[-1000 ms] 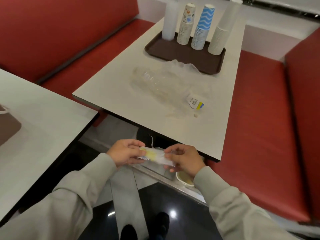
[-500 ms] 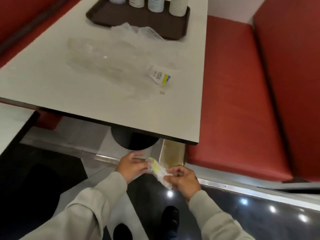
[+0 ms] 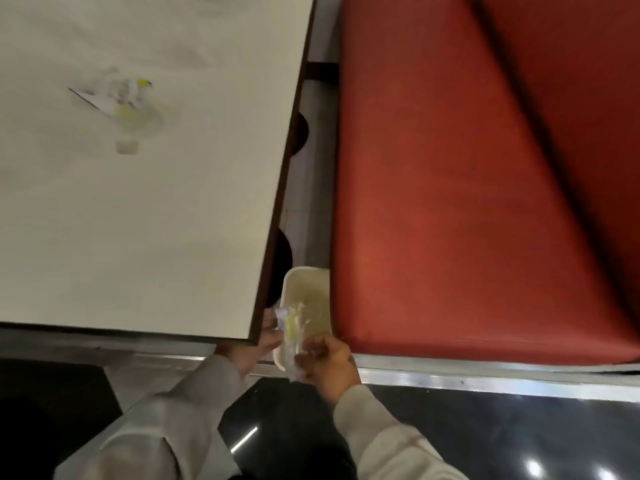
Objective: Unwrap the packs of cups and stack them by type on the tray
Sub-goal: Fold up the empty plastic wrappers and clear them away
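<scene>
Pale table [image 3: 138, 237] fills the left, with a blurred scrap [image 3: 128, 102] of clear wrap and a yellow-marked label lying on it. At its near corner your left hand [image 3: 258, 344], partly hidden by the edge, pinches the far end of a crumpled clear wrapper [image 3: 291, 327]. That wrapper hangs over the open bin [image 3: 308, 282] on the floor between table and bench. Your right hand [image 3: 329, 362] grips its near end with curled fingers. Right of it runs the red bench [image 3: 450, 202], above glossy dark floor [image 3: 450, 427].

The head view looks steeply down, close over the table [image 3: 145, 220] corner.
</scene>
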